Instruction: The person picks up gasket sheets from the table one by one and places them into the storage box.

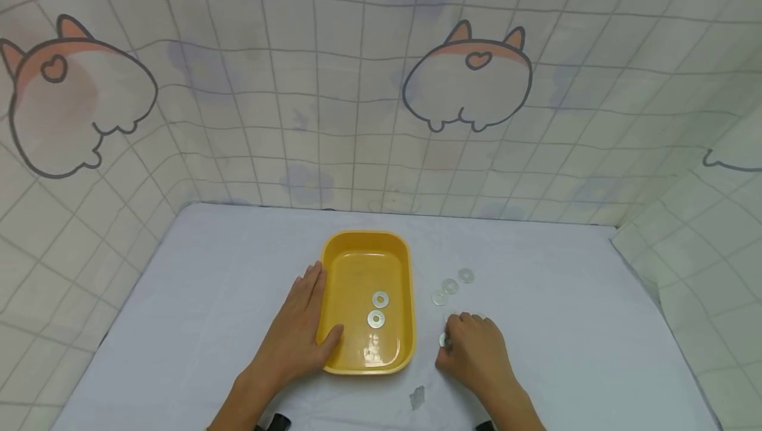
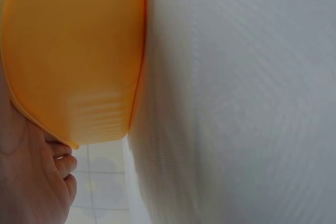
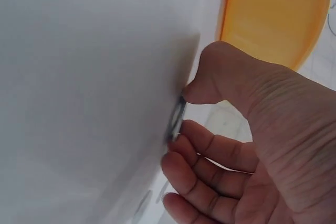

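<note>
A shallow yellow tray (image 1: 407, 272) lies on the white-covered table, with two metal washers, one upper (image 1: 380, 299) and one lower (image 1: 376, 318), on its floor. My left hand (image 1: 296, 332) rests along the tray's left side, its fingers straight and its thumb over the rim; in the left wrist view the palm lies against the tray's outer wall (image 2: 79, 51). To the right of the tray, my right hand (image 1: 478, 353) is down at the table. Its thumb and fingertips pinch a washer (image 3: 177, 120) by the edges, close over the cloth.
Beyond my right hand, several more washers (image 1: 450, 286) lie in a slanting row on the tablecloth (image 1: 553, 299). A grey patch (image 1: 417, 397) shows near the front edge. A patterned curtain (image 1: 333, 100) hangs behind the table and along its sides.
</note>
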`<state>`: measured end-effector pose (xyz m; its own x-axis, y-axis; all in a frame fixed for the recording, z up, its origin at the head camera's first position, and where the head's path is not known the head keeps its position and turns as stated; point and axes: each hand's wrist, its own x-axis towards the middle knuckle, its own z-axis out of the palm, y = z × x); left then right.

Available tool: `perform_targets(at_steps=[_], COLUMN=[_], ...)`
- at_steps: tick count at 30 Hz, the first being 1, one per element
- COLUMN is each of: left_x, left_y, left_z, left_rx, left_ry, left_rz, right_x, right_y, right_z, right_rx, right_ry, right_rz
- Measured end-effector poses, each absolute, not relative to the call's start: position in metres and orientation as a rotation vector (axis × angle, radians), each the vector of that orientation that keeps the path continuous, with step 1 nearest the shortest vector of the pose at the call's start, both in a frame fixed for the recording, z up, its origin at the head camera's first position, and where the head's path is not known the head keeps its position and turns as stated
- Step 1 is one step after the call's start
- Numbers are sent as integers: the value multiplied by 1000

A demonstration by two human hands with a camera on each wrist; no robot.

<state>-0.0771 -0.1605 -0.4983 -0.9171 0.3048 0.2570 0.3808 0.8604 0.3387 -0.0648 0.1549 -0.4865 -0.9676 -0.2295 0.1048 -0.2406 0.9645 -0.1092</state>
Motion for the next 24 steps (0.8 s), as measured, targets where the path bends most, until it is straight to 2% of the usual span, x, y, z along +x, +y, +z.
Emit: perform_targets(at_steps=[12,24], left_x=[-76,-77], left_y=[-160,-162], left_z=[-500,-500], left_rx=[-525,-530], left_ry=[-2901,-2884], left_rz=[-626,-560], right_x=[-58,-64], right_y=[161,164], right_z=[-495,-497], right_rx=[300,364], right_ry=[-3002,-2959], right_rz=[377,447])
